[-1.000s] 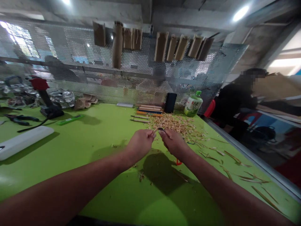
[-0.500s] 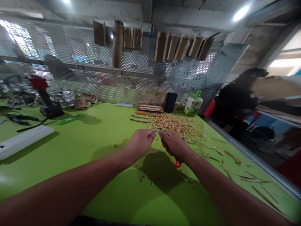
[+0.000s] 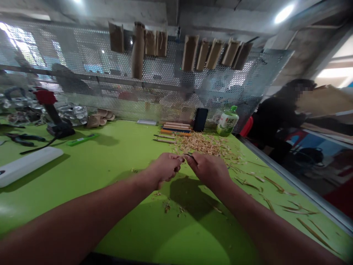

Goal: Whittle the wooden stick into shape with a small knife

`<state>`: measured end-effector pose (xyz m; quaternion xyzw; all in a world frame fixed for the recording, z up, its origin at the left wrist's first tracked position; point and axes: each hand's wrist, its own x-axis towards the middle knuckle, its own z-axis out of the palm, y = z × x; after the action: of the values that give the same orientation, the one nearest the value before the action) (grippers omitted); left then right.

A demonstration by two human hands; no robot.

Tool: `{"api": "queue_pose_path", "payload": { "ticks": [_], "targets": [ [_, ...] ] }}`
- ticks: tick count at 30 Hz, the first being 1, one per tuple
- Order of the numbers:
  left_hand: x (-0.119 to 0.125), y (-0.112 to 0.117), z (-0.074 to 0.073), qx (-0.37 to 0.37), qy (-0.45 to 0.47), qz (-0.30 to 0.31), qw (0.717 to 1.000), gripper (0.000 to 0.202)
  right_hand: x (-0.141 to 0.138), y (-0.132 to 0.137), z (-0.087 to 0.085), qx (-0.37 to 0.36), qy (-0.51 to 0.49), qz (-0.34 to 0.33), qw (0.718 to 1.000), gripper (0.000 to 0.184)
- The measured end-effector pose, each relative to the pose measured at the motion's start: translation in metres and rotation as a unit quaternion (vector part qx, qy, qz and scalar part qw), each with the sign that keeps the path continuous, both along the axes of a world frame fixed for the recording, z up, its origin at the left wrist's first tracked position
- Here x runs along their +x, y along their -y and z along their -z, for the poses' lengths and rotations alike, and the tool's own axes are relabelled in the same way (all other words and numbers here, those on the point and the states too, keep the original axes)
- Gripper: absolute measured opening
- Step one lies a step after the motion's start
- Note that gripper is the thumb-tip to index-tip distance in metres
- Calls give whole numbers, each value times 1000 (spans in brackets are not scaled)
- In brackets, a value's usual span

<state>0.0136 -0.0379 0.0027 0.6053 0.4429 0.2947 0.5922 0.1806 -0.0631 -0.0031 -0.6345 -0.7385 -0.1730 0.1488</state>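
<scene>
The left hand point(image 3: 164, 170) is curled shut, anything in it hidden, just beside the right hand point(image 3: 209, 170), which pinches a small dark blade point(image 3: 191, 156). Wood shavings point(image 3: 201, 144) lie at twelve o'clock.

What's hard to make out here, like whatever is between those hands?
All from the head view:
- Whatever is between the left hand and right hand: their fingers hide most of it.
- The green-capped bottle's label: too small to read.
- Things behind the perforated metal screen: blurred by the mesh.
</scene>
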Motion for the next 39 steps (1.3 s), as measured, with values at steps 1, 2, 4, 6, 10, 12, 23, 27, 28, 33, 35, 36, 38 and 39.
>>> {"api": "queue_pose_path", "payload": {
  "ticks": [1,2,4,6,10,12,23,27,28,33,35,36,38,39],
  "targets": [
    [-1,0,-3,-25,20,6,999,14,0,1,0,7,0,-4,1000,58],
    [-2,0,-5,-54,58,7,997,12,-1,1,0,12,-11,-5,1000,58],
    [-3,-2,-6,-50,112,8,992,14,1,1,-1,15,-54,5,998,57],
    [-3,-5,-3,-7,142,7,990,17,4,-2,-3,8,-104,22,994,51],
    [-1,-9,5,42,165,5,985,16,9,-5,-5,-15,-167,-26,986,38],
    [0,-7,3,57,155,5,986,15,9,-5,-6,-22,-185,-70,980,37],
    [1,-1,-9,115,150,35,981,19,6,0,-6,18,-200,-147,968,49],
    [2,-1,-7,129,138,32,982,22,6,1,-7,23,-190,-135,972,52],
    [1,0,-8,132,137,31,981,23,6,1,-6,22,-186,-129,974,53],
    [0,4,-13,145,128,22,981,29,7,0,-5,17,-172,-129,976,54],
    [0,5,-14,150,121,22,981,30,7,0,-5,16,-168,-129,977,55],
    [0,6,-14,151,120,21,981,31,7,0,-5,17,-168,-128,977,55],
    [0,5,-14,151,120,21,981,31,7,0,-5,20,-170,-125,977,55],
    [1,5,-14,151,123,20,981,32,7,0,-5,21,-173,-123,977,55]
  ]
}}
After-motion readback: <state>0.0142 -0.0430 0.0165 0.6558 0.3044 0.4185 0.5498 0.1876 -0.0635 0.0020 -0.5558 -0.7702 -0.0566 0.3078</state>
